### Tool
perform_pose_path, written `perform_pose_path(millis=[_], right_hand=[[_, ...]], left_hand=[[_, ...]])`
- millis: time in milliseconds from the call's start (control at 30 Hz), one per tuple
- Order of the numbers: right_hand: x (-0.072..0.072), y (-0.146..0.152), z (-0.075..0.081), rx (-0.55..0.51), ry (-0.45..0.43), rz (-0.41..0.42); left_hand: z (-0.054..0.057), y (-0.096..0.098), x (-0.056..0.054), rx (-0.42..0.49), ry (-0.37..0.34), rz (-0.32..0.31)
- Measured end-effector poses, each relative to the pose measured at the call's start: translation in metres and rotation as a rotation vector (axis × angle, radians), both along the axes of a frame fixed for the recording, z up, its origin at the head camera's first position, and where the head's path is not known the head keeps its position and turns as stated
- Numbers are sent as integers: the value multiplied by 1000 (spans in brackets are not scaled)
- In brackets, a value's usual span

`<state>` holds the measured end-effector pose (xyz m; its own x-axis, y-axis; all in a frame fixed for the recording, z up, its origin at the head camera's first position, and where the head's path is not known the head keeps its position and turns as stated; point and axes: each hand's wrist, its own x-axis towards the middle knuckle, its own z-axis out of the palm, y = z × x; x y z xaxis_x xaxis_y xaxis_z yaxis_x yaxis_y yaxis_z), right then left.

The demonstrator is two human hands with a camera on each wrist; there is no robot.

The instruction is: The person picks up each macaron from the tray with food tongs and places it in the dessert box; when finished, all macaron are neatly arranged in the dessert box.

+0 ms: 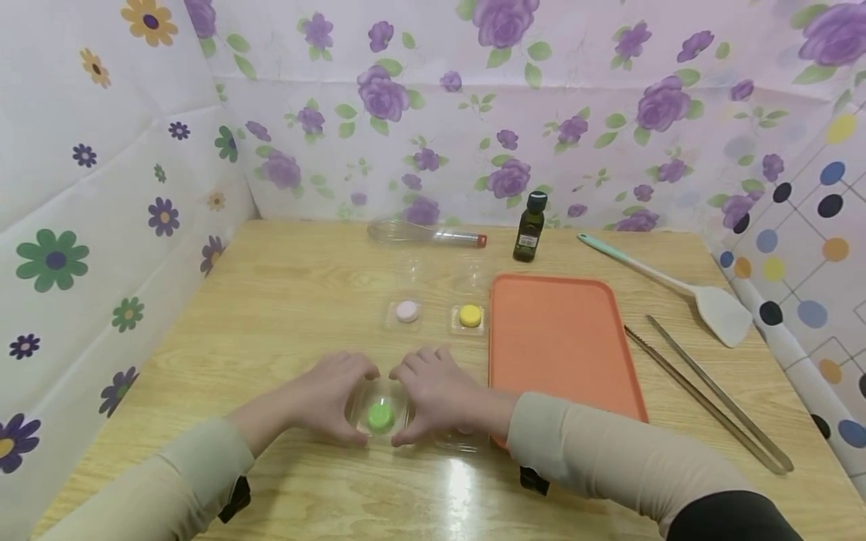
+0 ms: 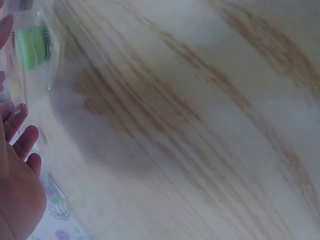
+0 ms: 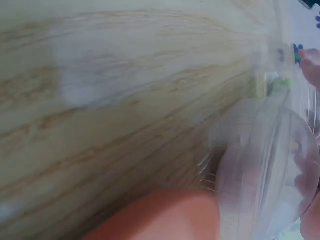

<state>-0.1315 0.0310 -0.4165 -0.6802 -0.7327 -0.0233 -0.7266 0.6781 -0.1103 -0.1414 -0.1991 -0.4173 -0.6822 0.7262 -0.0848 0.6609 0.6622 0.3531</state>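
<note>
Two sleeved arms reach in from the counter's near edge, both hands on one clear case.

The left hand and right hand each curl their grip round a side of the clear plastic case holding a green macaron, apparently steadying it. Toward the far edge, two open cases hold a pink macaron and a yellow macaron, beside the orange tray.

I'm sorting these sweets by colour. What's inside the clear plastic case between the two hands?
Inside the clear case sits one round green sweet. The left hand and right hand grip its sides, so the case's edges and whatever lies beneath them stay covered.
</note>
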Motion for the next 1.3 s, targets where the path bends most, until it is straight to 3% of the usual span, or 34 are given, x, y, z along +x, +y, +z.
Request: perform_pose_path(millis=[200,700,1033,1300], right_hand=[[3,-4,-2,30,13,-8],[2,-11,-2,58,-37,-27],[4,-12,1,2,-139,-81],[0,-11,-1,-12,-150,-26]], left_hand=[[-4,-1,1,-21,34,-4],[-4,-5,4,37,39,-50],[-4,-9,3,25,-31,-10],[-9,-13,4,92,-123,9]])
